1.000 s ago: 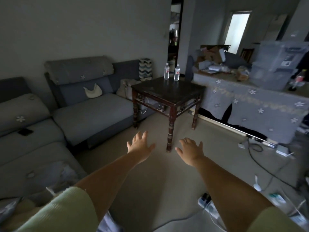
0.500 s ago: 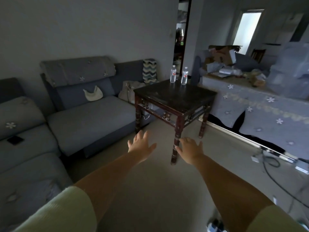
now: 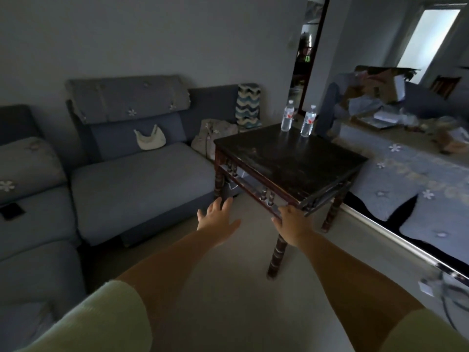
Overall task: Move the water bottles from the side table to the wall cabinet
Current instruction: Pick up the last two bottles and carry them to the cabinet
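Closer now than a second ago: side table (image 3: 291,158) fills more of the view, and your hands have gone from mid-floor to its near edge. Left hand (image 3: 217,219) and right hand (image 3: 291,224) are both spread flat, fingers apart, holding nothing. Right hand looks to be at the near corner rail; can't tell if it touches.

Both water bottles stand upright at the far corner, left bottle (image 3: 287,116) just beside right bottle (image 3: 307,121), well apart from your hands. Wall cabinet isn't in view.

Risks as I read it:
- Far-edge reach across the whole top. Lean in and your hips or arms may bump the near corner, and light bottles would likely tip or roll off the back.
- Bottles stand close together, so grabbing one with splayed fingers could knock the other.
- Dim room with cables (image 3: 451,301) on the floor to your right. Watch your footing when you turn.
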Demonstrator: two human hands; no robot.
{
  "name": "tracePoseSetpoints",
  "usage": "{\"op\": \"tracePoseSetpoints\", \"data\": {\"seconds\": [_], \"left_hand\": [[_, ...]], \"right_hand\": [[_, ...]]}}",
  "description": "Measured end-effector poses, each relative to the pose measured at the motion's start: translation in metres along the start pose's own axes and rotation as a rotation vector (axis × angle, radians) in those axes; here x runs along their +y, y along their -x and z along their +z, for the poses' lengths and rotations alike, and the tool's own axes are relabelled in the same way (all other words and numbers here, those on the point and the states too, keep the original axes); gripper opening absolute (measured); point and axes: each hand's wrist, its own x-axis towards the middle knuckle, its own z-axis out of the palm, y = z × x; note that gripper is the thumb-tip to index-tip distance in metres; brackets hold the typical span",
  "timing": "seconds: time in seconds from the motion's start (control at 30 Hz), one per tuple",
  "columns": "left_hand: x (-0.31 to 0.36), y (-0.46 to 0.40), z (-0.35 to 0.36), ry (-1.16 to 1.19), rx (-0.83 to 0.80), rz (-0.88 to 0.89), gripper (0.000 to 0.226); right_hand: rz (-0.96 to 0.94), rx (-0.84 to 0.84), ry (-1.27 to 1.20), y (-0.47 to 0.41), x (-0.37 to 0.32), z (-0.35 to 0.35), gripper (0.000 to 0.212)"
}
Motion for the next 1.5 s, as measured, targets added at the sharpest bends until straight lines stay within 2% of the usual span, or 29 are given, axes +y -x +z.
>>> {"op": "tracePoseSetpoints", "data": {"seconds": [0.13, 0.27, 0.5, 0.67, 0.77, 0.9, 1.03, 1.27, 1.33, 1.43, 1.5], "left_hand": [[-0.029, -0.054, -0.006, -0.01, -0.013, -0.067, 0.072], [-0.062, -0.123, -0.019, 0.007, 0.019, -0.093, 0.071], [-0.112, -0.27, -0.053, -0.041, -0.039, 0.026, 0.071], [-0.152, -0.378, -0.102, -0.088, -0.008, 0.027, 0.069], [-0.156, -0.431, -0.104, -0.102, -0.025, 0.035, 0.069], [-0.125, -0.476, -0.078, -0.077, -0.126, 0.218, 0.073], [-0.092, -0.524, -0.06, -0.066, -0.155, 0.336, 0.073], [-0.06, -0.653, -0.057, -0.08, -0.182, 0.348, 0.073], [-0.046, -0.699, -0.058, -0.087, -0.151, 0.349, 0.075], [-0.017, -0.757, -0.06, -0.111, 0.01, 0.409, 0.077], [0.006, -0.787, -0.052, -0.117, -0.007, 0.413, 0.077]], "right_hand": [[-0.054, -0.075, 0.028, -0.054, -0.021, 0.012, 0.051], [-0.101, -0.064, 0.053, -0.11, -0.044, 0.016, 0.048], [0.089, -0.091, -0.086, -0.26, -0.085, 0.015, 0.045], [0.084, -0.117, -0.133, -0.348, -0.131, 0.01, 0.049], [0.073, -0.135, -0.123, -0.382, -0.145, 0.014, 0.052], [0.151, -0.153, -0.164, -0.424, -0.126, 0.008, 0.057], [0.256, -0.153, -0.16, -0.472, -0.087, 0.005, 0.059], [0.261, -0.167, -0.163, -0.576, -0.023, -0.004, 0.061], [0.256, -0.144, -0.175, -0.615, -0.005, -0.013, 0.06], [0.275, -0.028, -0.157, -0.664, 0.023, -0.031, 0.059], [0.306, -0.027, -0.145, -0.692, 0.045, -0.04, 0.059]]}}
